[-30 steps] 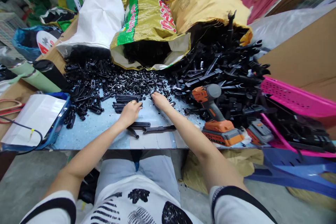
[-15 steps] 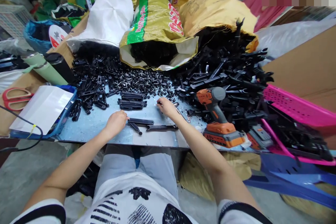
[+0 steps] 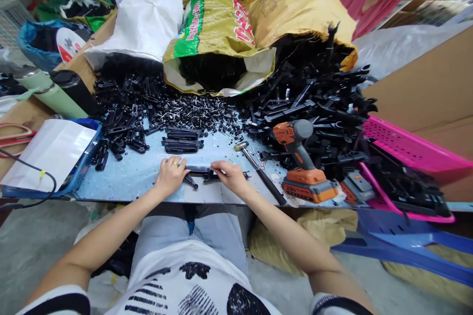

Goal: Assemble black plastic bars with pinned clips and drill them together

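Near the front edge of the blue worktable (image 3: pixel 129 179) my two hands meet over long black plastic strips (image 3: pixel 201 171). My left hand (image 3: pixel 170 175), a ring on one finger, rests with curled fingers on the left end of a strip. My right hand (image 3: pixel 232 177) pinches the strip from the right, fingers closed. A small black piece (image 3: pixel 191 181) lies between the hands. Two stacks of black strips (image 3: pixel 182 140) sit just beyond them.
A hammer (image 3: pixel 258 172) lies to the right of my right hand, beside an orange cordless drill (image 3: pixel 301 162). Heaps of black plastic parts (image 3: pixel 314 103) and open sacks (image 3: pixel 218 34) fill the back. A pink basket (image 3: pixel 406 157) is right; a white pad (image 3: pixel 48 150) and bottles are left.
Both hands drew back from the far pile to the strips at the front edge and closed on them. A hammer now lies uncovered to the right of my right hand.
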`<state>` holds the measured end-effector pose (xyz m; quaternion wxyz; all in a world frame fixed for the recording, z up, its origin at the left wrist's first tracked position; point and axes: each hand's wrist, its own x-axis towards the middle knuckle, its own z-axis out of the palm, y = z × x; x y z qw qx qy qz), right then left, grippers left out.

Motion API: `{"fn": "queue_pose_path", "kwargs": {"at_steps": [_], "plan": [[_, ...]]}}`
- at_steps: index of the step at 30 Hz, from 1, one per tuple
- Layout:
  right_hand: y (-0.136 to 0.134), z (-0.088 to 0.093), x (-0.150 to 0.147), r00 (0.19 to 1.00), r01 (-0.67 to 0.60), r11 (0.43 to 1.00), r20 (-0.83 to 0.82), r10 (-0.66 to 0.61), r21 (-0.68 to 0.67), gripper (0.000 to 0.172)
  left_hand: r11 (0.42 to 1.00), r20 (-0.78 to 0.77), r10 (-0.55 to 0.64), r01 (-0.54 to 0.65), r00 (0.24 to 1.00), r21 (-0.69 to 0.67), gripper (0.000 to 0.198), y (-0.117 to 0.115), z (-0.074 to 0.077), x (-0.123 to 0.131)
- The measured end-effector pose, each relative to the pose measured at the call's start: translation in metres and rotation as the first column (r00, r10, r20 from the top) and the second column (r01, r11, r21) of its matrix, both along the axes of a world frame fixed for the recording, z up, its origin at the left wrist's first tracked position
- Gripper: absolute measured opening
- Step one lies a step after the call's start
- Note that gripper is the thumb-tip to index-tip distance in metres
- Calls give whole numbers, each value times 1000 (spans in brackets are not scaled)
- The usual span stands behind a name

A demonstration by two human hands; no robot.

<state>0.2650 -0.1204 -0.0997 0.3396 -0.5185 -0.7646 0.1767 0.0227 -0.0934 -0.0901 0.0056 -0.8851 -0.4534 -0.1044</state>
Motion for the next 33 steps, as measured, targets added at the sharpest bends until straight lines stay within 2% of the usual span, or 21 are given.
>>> {"fn": "queue_pose_path", "kwargs": {"at_steps": [4,9,13,20,23,25,28,30,33], "plan": [[-2,4,4,982,26,999,188,-20,-26,22,971,25,-240,240,970,-2,39,-2,-5,19],[-1,6,8,957,-98,995,276,95,-4,23,938,5,-339,338,941,-82,47,1,-8,32],[4,4,10,964,-83,995,257,67,49,26,925,22,-360,360,933,-119,49,3,-8,34],[3,-16,16,964,-184,978,214,159,102,24,913,27,-386,386,922,-134,46,6,-8,31],[0,-22,21,959,-227,970,193,207,83,32,911,-12,-391,385,920,-149,46,6,-8,32],[-2,-24,23,957,-238,969,187,223,64,36,920,-30,-368,360,929,-158,52,6,-8,37],[-6,-28,23,979,-167,984,130,157,68,37,944,-14,-284,277,959,-179,63,4,-10,47],[-8,-32,23,988,-126,990,95,119,64,39,952,16,-239,238,971,-194,59,4,-12,52],[-4,-37,27,972,-206,978,125,200,39,43,948,60,-245,252,968,-195,49,5,-16,54]]}}
